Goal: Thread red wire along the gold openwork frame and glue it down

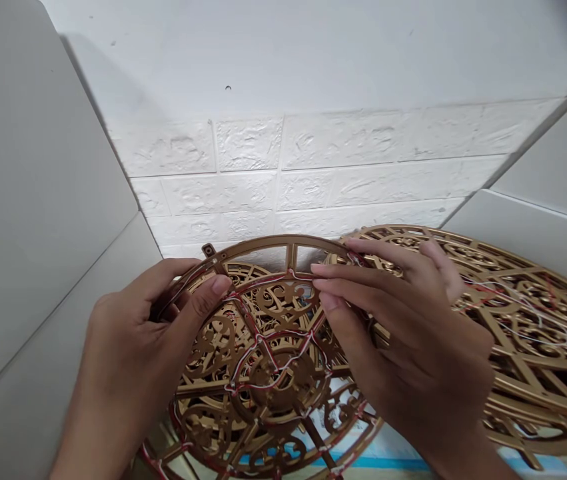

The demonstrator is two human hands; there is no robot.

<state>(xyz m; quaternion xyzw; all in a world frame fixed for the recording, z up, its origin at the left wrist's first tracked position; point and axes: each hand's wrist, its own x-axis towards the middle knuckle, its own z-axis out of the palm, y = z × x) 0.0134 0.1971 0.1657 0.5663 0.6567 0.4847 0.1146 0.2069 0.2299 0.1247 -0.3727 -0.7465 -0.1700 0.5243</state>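
Beside a grey panel, a person's left hand is pinching a round gold lattice frame strung with red-and-white wire at its rim. The right hand is pressing its close-set fingers on the rim, before a second gold frame and a white brick wall.

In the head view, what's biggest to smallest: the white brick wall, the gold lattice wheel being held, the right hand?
White brick wall, largest. Gold lattice wheel and right hand look similar; the hand's nearness to the camera makes ranking them unsure.
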